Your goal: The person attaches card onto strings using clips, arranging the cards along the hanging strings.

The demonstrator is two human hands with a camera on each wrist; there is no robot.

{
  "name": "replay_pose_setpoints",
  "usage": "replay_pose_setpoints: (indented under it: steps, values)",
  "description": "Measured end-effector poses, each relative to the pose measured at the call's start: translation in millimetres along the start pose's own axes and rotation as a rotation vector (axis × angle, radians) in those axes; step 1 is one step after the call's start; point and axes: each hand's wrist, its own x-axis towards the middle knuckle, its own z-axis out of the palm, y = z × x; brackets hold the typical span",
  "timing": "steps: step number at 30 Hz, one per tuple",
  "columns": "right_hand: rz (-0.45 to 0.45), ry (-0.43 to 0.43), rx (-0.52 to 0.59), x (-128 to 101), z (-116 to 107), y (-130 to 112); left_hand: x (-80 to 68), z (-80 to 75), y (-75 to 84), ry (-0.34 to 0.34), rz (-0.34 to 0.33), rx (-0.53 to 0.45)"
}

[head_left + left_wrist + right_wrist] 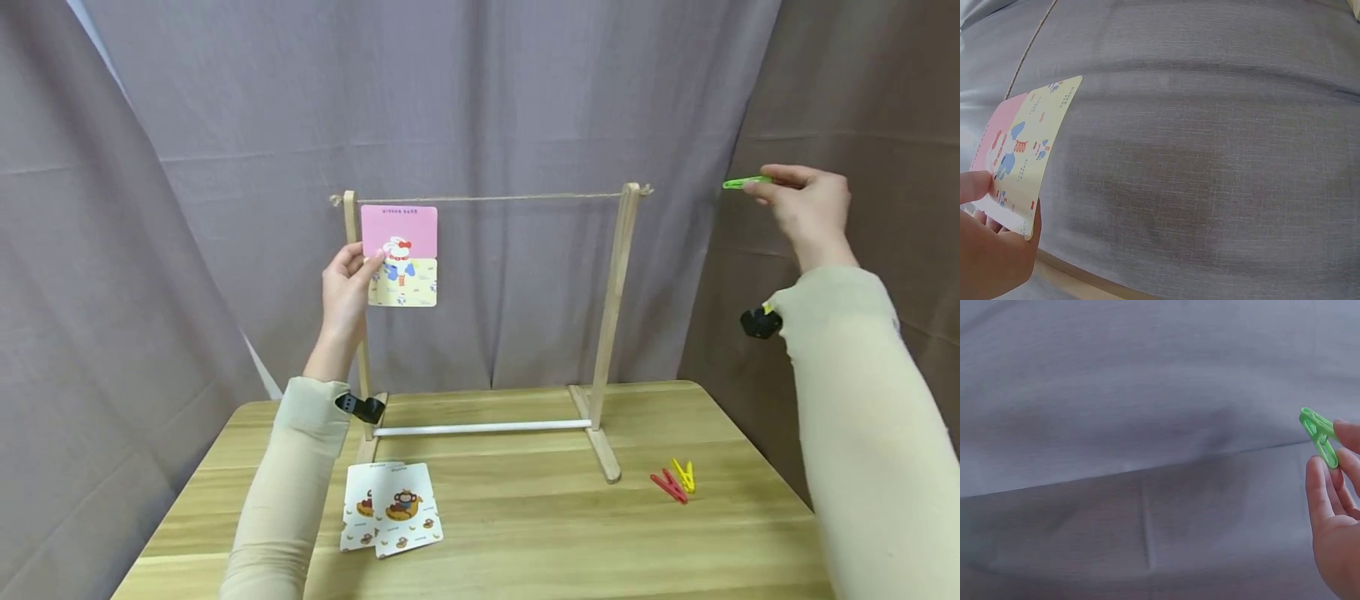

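My left hand (346, 287) pinches a pink and yellow card (412, 229) with a cartoon rabbit on it, thumb in front and fingers behind. The card's top edge sits just below the string (495, 198), near the left post. In the left wrist view the same card (1044, 119) appears tilted and slightly bowed, gripped at one edge. Off to the right, past the right post, my right hand (813, 208) is raised and holds a green clothespin (742, 182). The right wrist view shows this clothespin (1319, 434) between thumb and fingertips.
A wooden stand with a right post (617, 300) and white crossbar (480, 428) rests on the wooden table (525, 533). Two overlapping monkey cards (408, 529) lie front left. A red clothespin (667, 486) and yellow clothespin (686, 477) lie at right. Grey curtains (540, 100) hang behind.
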Motion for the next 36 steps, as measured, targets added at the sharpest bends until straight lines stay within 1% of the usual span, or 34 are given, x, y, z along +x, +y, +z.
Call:
replay_pose_setpoints:
  steps: [5,9,13,20,27,32,36]
  values:
    - [0.004,0.004,0.007,-0.4,5.4,-24.3,0.4,0.8,-1.5,-0.009,0.001,0.0]
    - [-0.028,-0.011,0.028,0.8,18.3,-42.8,0.5,1.4,-0.4,-0.003,0.014,-0.003]
    - [-0.068,-0.03,0.031,0.6,35.2,-55.5,0.4,1.9,0.5,-0.003,0.009,-0.015]
    - [-0.144,-0.067,-0.041,-3.3,70.1,-67.8,-0.5,2.1,-1.0,-0.003,0.008,-0.015]
    - [-0.209,-0.126,-0.024,-10.9,103.6,-76.8,0.8,1.7,-1.1,-0.021,0.009,0.018]
    - [-0.243,-0.195,0.005,-16.1,117.4,-82.6,1.9,1.2,0.2,-0.031,0.005,0.02]
    - [-0.255,-0.256,0.004,-19.3,127.6,-87.9,2.2,-0.1,0.5,-0.025,0.009,0.02]
